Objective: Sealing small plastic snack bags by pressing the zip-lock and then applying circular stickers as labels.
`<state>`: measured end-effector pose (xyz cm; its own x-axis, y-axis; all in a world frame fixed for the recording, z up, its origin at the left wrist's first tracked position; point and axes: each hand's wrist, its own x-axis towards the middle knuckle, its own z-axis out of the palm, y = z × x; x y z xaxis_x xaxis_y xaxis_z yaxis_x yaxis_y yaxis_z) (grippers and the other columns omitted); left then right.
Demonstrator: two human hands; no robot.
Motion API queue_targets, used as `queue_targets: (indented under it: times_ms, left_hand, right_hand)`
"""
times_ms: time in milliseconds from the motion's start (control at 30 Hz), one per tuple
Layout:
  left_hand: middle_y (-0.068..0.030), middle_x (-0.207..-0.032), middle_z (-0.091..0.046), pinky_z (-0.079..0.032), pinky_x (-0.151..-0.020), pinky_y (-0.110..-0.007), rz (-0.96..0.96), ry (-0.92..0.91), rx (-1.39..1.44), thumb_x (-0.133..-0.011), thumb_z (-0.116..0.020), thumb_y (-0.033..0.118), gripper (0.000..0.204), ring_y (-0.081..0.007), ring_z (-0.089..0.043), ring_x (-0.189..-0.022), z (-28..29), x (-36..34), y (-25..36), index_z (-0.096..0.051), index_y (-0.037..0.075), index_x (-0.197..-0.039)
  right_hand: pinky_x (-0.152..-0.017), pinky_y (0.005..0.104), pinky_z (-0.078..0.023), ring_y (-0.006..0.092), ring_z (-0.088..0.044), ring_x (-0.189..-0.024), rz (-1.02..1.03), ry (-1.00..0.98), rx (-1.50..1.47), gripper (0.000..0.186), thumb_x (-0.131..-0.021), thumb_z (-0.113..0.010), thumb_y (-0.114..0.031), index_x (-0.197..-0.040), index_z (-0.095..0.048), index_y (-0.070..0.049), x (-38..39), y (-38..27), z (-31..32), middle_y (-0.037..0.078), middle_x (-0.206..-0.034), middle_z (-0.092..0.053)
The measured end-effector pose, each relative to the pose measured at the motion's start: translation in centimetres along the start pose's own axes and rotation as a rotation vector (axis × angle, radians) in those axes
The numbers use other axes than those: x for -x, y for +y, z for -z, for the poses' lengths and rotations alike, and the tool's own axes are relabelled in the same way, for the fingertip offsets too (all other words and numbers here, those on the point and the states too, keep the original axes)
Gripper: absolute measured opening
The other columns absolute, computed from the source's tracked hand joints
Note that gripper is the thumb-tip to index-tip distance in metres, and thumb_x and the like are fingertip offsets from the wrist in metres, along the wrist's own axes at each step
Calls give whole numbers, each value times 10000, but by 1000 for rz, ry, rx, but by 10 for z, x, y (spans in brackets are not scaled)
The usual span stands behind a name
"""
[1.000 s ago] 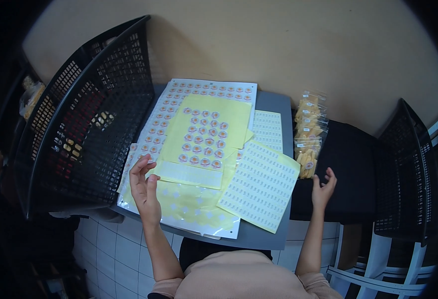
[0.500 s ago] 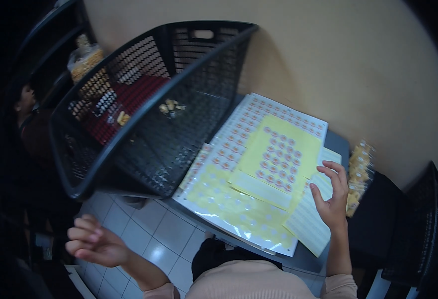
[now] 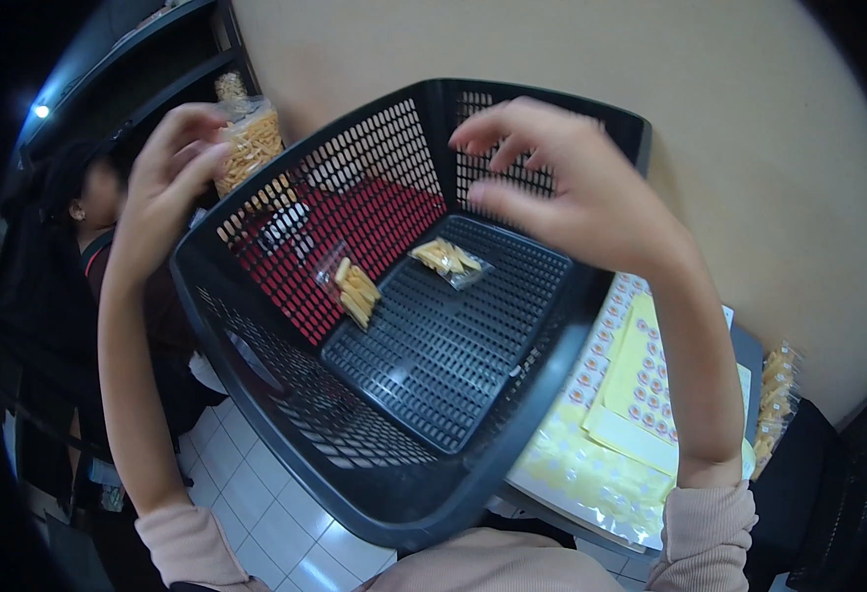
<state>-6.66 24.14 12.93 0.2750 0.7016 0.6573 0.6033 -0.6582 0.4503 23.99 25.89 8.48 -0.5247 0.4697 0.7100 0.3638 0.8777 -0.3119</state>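
A black plastic basket (image 3: 453, 515) with slotted walls stands tilted in front of me. Two small clear packets of pale yellow snack sticks lie inside it: one packet (image 3: 359, 294) leans by the left wall, the other packet (image 3: 443, 259) rests on the bottom near the back. Above the left side of the basket, my left hand (image 3: 169, 183) is raised with thumb and fingers apart and nothing visible in it. Over the back right part hovers my right hand (image 3: 562, 183), slightly blurred, its fingers loosely bent and apart, holding nothing.
Sheets of round stickers (image 3: 606, 424), white and yellow, lie on a table at the right. Beyond them is a strip of snack packets (image 3: 777, 405). A large bag of snack sticks (image 3: 256, 148) stands behind the basket's left wall. Another person (image 3: 98, 197) is at the far left.
Both hands have risen to the basket, the right one leaving the sticker sheets. The basket now appears nearer and more central, and both packets inside show clearly. My view has shifted left.
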Motion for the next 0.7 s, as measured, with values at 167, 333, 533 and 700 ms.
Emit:
queue_targets:
  times_ms: [167,333,533,700]
  left_hand:
    - [-50,-757,-532,-411,-625,-268,8,-488,-394,-759,-561,144,216,-131,-500,-695,-33,-68,-41,-488,24,-922]
    - [-135,-920,-613,-479,-735,-334,790,-1229,-997,-799,-492,430,478,-195,-609,-801,-87,-80,-93,-571,-1,-990]
    - [-151,-876,-616,-524,-617,-298,1141,-1248,-794,-781,-526,439,549,-214,-618,-748,-115,-27,-185,-532,-61,-1006]
    - [-142,-854,-610,-538,-582,-331,883,-1212,-665,-699,-668,266,410,-218,-617,-682,-128,2,-212,-541,-38,-943]
  right_hand:
    - [-819,339,-440,278,-531,-946,-346,-677,219,390,-744,-590,-207,-1063,-514,4,-21,9,-31,162,-1008,-550]
    - [-807,342,-448,264,-530,-941,-389,-627,152,408,-745,-609,-217,-1069,-505,8,-8,12,-22,157,-1010,-552]
    - [-846,342,-423,288,-514,-975,-461,-679,73,403,-748,-588,-205,-1071,-502,21,-10,11,-32,180,-1006,-546]
    - [-778,338,-460,270,-546,-914,-426,-616,104,400,-756,-594,-219,-1064,-507,22,-5,14,-29,160,-983,-557]
